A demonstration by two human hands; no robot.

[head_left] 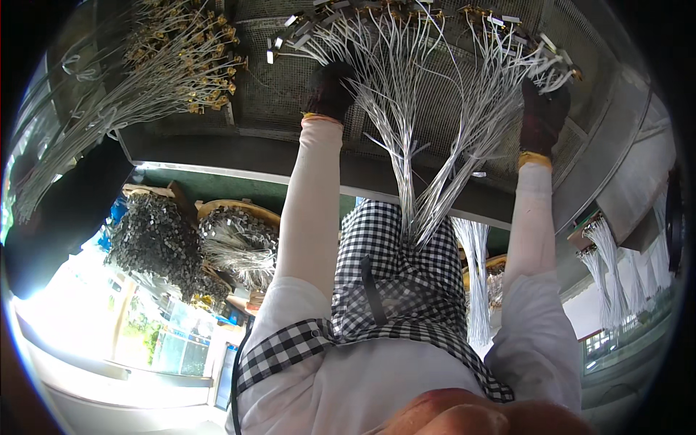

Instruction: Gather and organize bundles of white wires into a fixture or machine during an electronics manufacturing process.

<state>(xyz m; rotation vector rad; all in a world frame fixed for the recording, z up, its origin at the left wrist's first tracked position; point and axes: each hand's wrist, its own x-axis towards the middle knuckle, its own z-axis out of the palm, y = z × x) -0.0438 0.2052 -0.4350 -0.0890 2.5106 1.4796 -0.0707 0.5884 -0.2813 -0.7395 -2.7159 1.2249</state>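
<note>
A wide fan of thin white wires (pixel 406 87) lies on a dark mesh-topped bench (pixel 283 152), with small metallic and brownish end pieces along its far edge. Its gathered tails hang over the near edge toward my checked apron. My left hand (pixel 332 90), in a dark glove, rests against the left side of the fan; its fingers are hidden in shadow. At the right side my gloved right hand (pixel 545 116) is closed around several wires, whose ends (pixel 554 65) stick out above the fingers.
Another wire bundle (pixel 138 101) with brass-coloured ends lies at the far left of the bench. Below the bench edge are a heap of dark metal pieces (pixel 156 232) and a round basket (pixel 239 206) of wired parts. White wire bundles (pixel 609 261) hang at the right.
</note>
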